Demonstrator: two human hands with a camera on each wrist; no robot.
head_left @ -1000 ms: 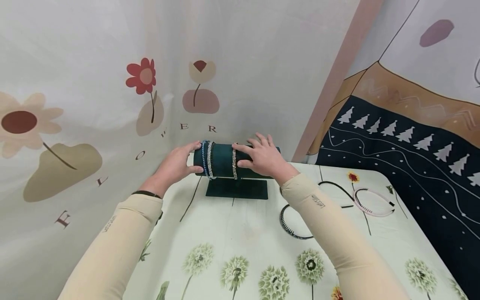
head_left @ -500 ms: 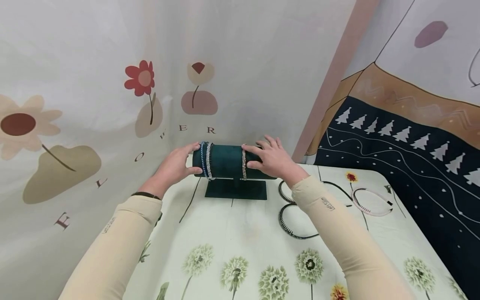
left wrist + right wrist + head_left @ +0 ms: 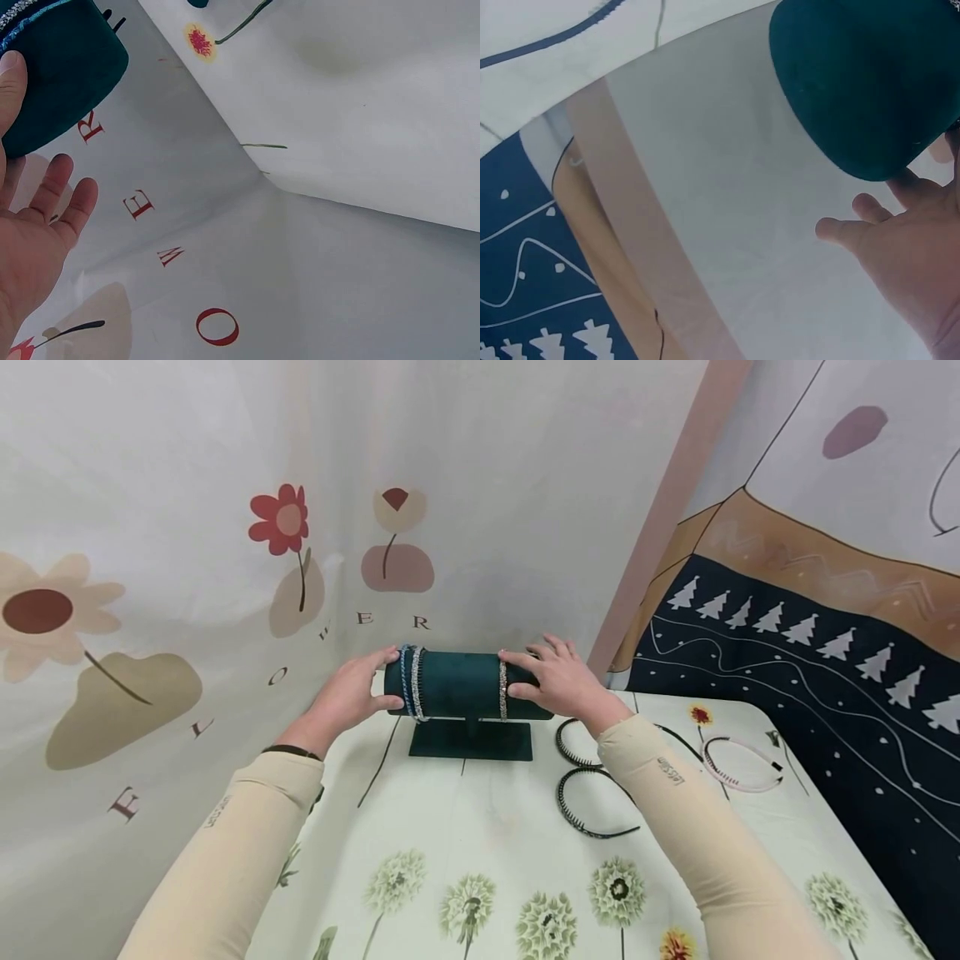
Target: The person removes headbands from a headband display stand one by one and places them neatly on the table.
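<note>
**Sparkly headband close to the roll's right end**

Nearest, the right sleeve crosses above the table, beside the nearer black headband; a dipping forearm could sweep that loose loop aside. Beyond, the slim stand base carries the dark green roll, and an uneven pull from either hand might tip it. The left hand clasps the roll's left end, next to the blue headband and silver headband; easing off too soon could leave the roll unsteadied. The right hand pinches the sparkly headband around the roll; too strong a push could carry it off that end, or any teeth beneath might snag the fabric. Farthest back, the printed curtain stands just behind

Against a second ago, the sparkly headband has slid rightward from mid-roll along with the right hand, uncovering more of the nearer black headband, while the left hand has stayed put
</note>
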